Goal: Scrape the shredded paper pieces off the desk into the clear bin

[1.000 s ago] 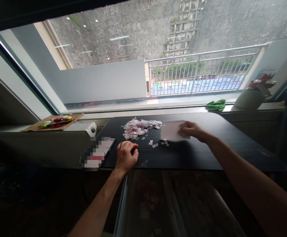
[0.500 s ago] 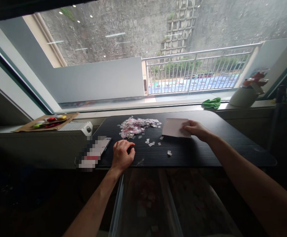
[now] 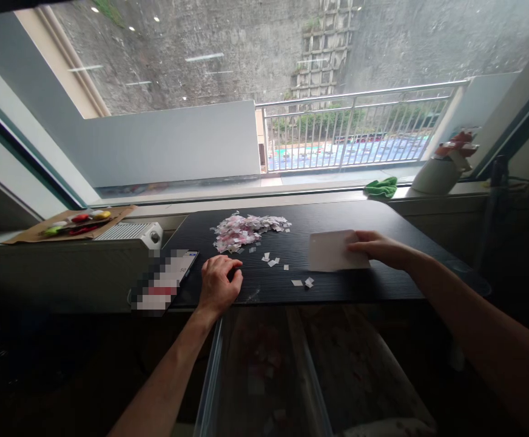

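My right hand (image 3: 379, 249) pinches the right part of a flat white card (image 3: 330, 252), which it holds upright-tilted close to the dark tabletop (image 3: 369, 215). Left of the card lie a few loose paper scraps (image 3: 273, 262), with more small pieces (image 3: 309, 282) nearer the front edge. A heap of small white and pinkish paper scraps (image 3: 246, 233) sits towards the back. My left hand (image 3: 220, 279) rests on the table in front of the heap, fingers loosely curled, thumb apart, nothing between them. A phone (image 3: 167, 282) lies just left of it, its screen partly blurred out.
Below the table's front edge stands a clear bin (image 3: 210, 376) with some paper scraps inside. A radiator (image 3: 132, 233) and brown paper (image 3: 71, 224) with colourful objects are at left. On the sill are a green cloth (image 3: 381, 188) and a pale container (image 3: 435, 174).
My right hand has drawn the card towards me and slightly right, and a scrap now lies nearer the front pieces. My left hand has stayed in place while the view shifted slightly.
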A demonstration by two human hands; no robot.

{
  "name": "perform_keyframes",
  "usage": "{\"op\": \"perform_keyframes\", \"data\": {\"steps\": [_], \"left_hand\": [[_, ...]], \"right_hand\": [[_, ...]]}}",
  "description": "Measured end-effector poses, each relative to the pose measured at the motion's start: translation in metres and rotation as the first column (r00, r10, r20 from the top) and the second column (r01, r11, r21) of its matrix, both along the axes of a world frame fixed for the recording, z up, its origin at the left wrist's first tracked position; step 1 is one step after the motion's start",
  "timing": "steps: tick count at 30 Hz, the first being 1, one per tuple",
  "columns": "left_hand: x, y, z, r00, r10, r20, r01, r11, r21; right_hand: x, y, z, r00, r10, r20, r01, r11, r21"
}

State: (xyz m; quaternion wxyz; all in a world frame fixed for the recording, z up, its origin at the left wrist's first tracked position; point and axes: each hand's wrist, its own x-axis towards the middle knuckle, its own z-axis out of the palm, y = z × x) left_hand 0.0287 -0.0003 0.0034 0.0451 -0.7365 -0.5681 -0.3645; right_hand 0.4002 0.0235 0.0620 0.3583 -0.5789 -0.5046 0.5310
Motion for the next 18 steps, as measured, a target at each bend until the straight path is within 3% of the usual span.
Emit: {"op": "perform_keyframes", "data": {"steps": [3, 11, 18], "left_hand": [[-0.0004, 0.0, 0.0007, 1.0, -0.003, -0.008, 0.003, 1.0, 0.001], [-0.0013, 0.0007, 0.0005, 1.0, -0.002, -0.016, 0.002, 1.0, 0.01], [-0.002, 0.0013, -0.0006, 1.0, -0.005, -0.016, 0.005, 0.999, 0.035]], "right_hand": [[-0.002, -0.0005, -0.0052, 1.0, -0.008, 0.001, 0.008, 1.0, -0.027], [-0.0078, -0.0067, -0.0081, 0.984, 0.179, -0.026, -0.18, 0.98, -0.086], [-0.0038, -0.0102, -0.0082, 0.97, 0.239, -0.041, -0.242, 0.963, -0.12]]}}
